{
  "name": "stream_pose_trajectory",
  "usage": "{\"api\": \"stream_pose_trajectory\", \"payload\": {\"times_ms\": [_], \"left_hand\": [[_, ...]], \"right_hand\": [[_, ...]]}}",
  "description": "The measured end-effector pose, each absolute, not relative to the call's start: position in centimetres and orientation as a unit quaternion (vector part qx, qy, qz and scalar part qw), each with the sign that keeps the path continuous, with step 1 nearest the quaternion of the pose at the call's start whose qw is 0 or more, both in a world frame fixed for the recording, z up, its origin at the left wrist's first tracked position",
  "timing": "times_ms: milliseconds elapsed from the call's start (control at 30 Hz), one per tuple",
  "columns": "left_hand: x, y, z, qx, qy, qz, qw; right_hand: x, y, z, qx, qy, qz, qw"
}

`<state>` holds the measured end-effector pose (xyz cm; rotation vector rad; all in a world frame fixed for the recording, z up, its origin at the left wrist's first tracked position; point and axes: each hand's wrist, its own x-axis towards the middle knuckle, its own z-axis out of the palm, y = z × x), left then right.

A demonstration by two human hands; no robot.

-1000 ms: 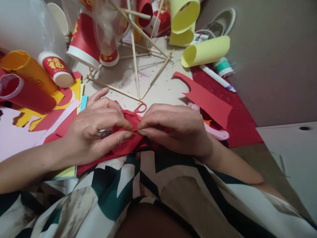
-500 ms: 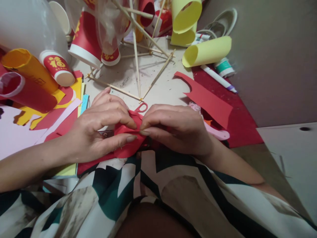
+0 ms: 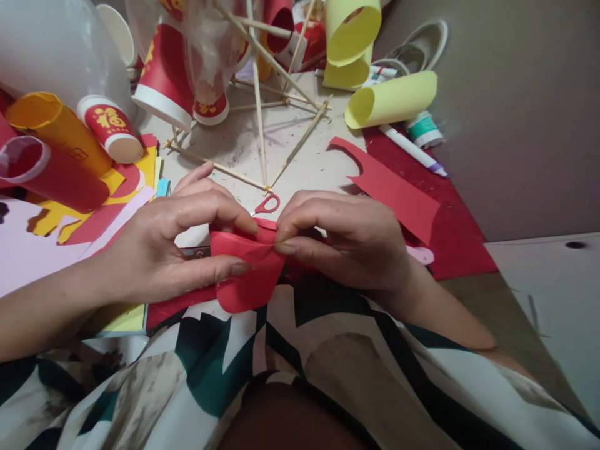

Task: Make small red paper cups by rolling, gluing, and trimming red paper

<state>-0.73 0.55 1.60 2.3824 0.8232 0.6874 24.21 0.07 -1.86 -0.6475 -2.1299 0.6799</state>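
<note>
A small red paper piece (image 3: 248, 281), curved into a pouch-like shape, is held between both hands just above my lap. My left hand (image 3: 187, 231) grips its left side, thumb on the front face and fingers over the top edge. At its upper right edge, my right hand (image 3: 342, 240) pinches the paper between thumb and forefinger. Right behind the paper lies a pair of red-handled scissors (image 3: 267, 204), mostly hidden. To the right of my right hand rests a red paper offcut (image 3: 394, 187) with a curved notch.
A wooden stick frame (image 3: 267, 178) stands beyond my hands. Red paper cups (image 3: 110, 128) and an orange paper tube (image 3: 56, 134) crowd the left. Yellow paper tubes (image 3: 394, 97), a marker (image 3: 415, 150) and a pink strip (image 3: 422, 254) lie right.
The red paper has opened out and tipped so more of its front face shows. My left thumb and fingers are further apart, and my right hand has shifted slightly right.
</note>
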Motion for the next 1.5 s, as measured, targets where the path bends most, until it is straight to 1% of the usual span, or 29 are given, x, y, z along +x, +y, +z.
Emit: {"api": "stream_pose_trajectory", "payload": {"times_ms": [267,467,567,667,933,1167,1300,1500], "left_hand": [[0.0,1.3,1.2,0.885,0.304,0.244,0.255],[-0.4,2.4,1.5,0.904,0.284,0.249,0.2],[-0.7,2.9,1.5,0.909,0.28,0.248,0.186],[-0.9,3.3,1.1,0.91,0.268,0.261,0.178],[-0.4,3.0,0.5,0.89,0.286,0.285,0.211],[-0.3,2.8,0.8,0.894,0.272,0.262,0.24],[-0.7,3.1,0.9,0.895,0.264,0.257,0.252],[-1.5,3.3,1.0,0.872,0.284,0.285,0.279]], "right_hand": [[23.7,0.3,-2.5,-0.256,-0.819,0.272,0.435],[23.6,0.8,-2.1,-0.267,-0.824,0.245,0.434],[23.6,0.9,-1.6,-0.267,-0.834,0.224,0.428],[23.6,0.9,-1.5,-0.278,-0.836,0.229,0.414],[22.9,0.8,-2.3,-0.271,-0.816,0.258,0.441],[23.1,0.9,-2.5,-0.247,-0.835,0.27,0.412],[23.4,1.1,-2.5,-0.242,-0.825,0.288,0.421],[23.7,1.4,-2.4,-0.258,-0.817,0.275,0.437]]}}
